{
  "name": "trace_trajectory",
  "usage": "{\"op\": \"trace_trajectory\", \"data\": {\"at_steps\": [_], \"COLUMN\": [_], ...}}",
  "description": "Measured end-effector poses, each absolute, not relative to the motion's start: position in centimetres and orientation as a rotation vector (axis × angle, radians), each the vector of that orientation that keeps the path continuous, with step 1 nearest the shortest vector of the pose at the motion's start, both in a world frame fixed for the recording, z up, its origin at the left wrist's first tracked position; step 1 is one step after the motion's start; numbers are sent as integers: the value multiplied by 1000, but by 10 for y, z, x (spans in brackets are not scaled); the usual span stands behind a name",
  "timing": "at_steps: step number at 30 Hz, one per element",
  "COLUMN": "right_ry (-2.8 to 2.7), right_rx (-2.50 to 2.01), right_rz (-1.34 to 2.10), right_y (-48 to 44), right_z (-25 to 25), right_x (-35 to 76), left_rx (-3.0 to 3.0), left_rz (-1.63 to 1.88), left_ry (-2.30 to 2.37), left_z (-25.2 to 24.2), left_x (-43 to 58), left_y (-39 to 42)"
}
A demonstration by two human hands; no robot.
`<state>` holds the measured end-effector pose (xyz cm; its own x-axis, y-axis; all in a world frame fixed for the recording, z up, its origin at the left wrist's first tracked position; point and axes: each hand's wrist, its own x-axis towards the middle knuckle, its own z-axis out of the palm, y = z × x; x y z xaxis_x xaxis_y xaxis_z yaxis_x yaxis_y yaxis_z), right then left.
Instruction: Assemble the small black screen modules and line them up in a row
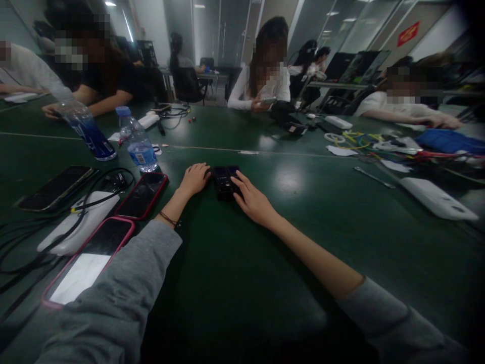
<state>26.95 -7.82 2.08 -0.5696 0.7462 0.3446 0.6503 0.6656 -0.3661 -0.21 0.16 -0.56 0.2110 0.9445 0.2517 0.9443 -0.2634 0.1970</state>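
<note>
A small black device (223,186), seemingly two dark blocks side by side, rests on the green table (242,263) between my hands. Its exact kind is hard to make out. My left hand (195,179) lies palm down just left of it, fingers stretched toward it, with nothing in them. From the other side, my right hand (253,201) reaches over with fingers extended, the fingertips touching the device's right part. Left of my left forearm lie a red-edged phone (142,196) and a pink-cased phone (91,260) with a partly white screen.
Two plastic bottles (138,144) stand at the left, near a black phone (58,187) and a white power bank (81,222) with black cables. At the right are a wrench-like metal tool (374,177), a white device (437,198) and tangled wires (364,141). Several people sit around.
</note>
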Motion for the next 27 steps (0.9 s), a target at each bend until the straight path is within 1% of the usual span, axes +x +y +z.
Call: {"op": "trace_trajectory", "data": {"at_steps": [27], "right_ry": [-2432], "right_rx": [-1081], "right_rz": [240], "right_y": [-77], "right_z": [19], "right_x": [270], "left_rx": [2457], "left_rz": [513], "left_ry": [1915], "left_z": [-5], "left_x": [-1], "left_y": [-1]}}
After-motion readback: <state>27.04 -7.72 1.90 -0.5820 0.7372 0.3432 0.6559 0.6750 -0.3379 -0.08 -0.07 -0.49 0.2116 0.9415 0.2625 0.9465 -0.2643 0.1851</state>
